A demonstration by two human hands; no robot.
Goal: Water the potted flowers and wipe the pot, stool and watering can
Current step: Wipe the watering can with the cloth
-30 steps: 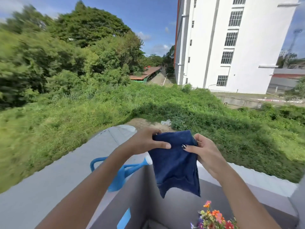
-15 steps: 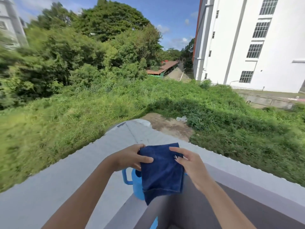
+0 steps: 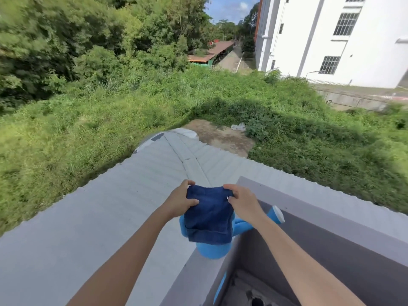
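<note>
Pinching our dark blue cloth [image 3: 208,215] by its top corners — left hand [image 3: 180,200], right hand [image 3: 241,200] — draped over our blue watering can [image 3: 213,250], grey parapet ledge [image 3: 194,272]

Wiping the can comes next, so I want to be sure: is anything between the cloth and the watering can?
Nothing visible. Both the left hand and right hand hold the dark blue cloth directly over the blue watering can standing on the ledge.
</note>
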